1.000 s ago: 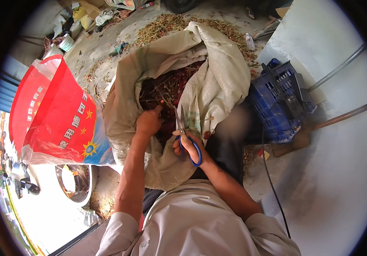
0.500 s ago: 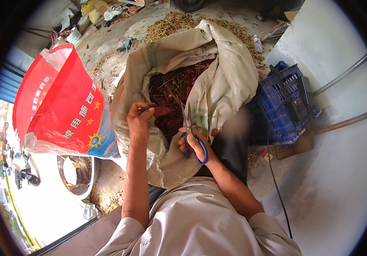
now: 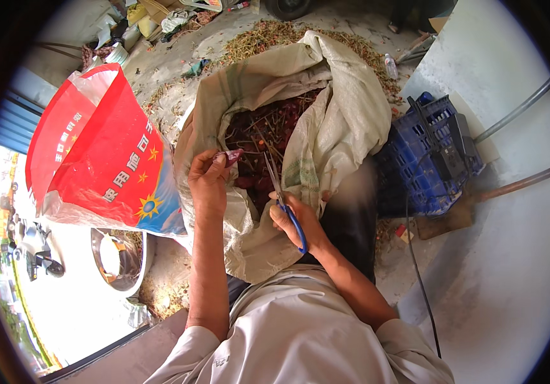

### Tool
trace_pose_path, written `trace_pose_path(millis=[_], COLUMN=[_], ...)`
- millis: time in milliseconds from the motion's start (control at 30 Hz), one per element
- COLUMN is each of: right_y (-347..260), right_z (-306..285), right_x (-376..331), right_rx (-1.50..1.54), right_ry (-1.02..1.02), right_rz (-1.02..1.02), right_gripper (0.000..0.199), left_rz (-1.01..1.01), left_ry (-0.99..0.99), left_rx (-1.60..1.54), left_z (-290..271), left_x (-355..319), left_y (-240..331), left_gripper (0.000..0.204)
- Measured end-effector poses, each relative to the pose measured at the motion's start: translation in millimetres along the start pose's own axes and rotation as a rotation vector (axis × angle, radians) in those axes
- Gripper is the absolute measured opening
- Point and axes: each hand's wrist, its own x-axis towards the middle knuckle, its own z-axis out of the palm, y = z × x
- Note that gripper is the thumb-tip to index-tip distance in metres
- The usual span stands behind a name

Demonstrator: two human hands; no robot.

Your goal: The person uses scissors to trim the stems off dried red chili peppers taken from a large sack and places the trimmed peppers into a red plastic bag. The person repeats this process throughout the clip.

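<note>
Left hand [image 3: 208,185], down in the woven sack [image 3: 355,102] one second ago, now lifted to its mouth's 8 o'clock; thumb and fingertips pinch a dark-red pod [image 3: 233,157] at 9, partly covered. Right hand [image 3: 302,221], at 5 o'clock, fingers curled round blue-handled scissors [image 3: 279,192], loops partly hidden. Deeper stalky contents [image 3: 278,125] lost in shadow.

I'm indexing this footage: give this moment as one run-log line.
left hand: pinching dark red piece | right hand: holding blue-handled scissors | pale sack: open, dark red contents
</note>
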Motion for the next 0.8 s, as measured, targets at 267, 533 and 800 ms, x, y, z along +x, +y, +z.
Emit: trace_pose_path(millis=[267, 533, 800], right_y=[-10.9, -12.8, -1.2], right_z=[9.1, 13.3, 16.3], right_x=[-0.2, 12.0, 12.8], right_rx=[0.263, 0.248, -0.12], right_ry=[0.072, 0.042, 0.234], right_rz=[0.123, -0.005, -0.176], right_gripper=[0.045, 0.03, 0.052], left_rz=[-0.189, -0.285, -0.257], left_ry=[-0.22, -0.206, -0.245], left_rx=[0.412, 0.149, 0.202], left_z=[-1.0, 37.1, 16.6], left_x=[-30.5, -73.1, -71.2], left_y=[16.5, -2.5, -18.5], left_gripper=[0.031, 0.051, 0.012])
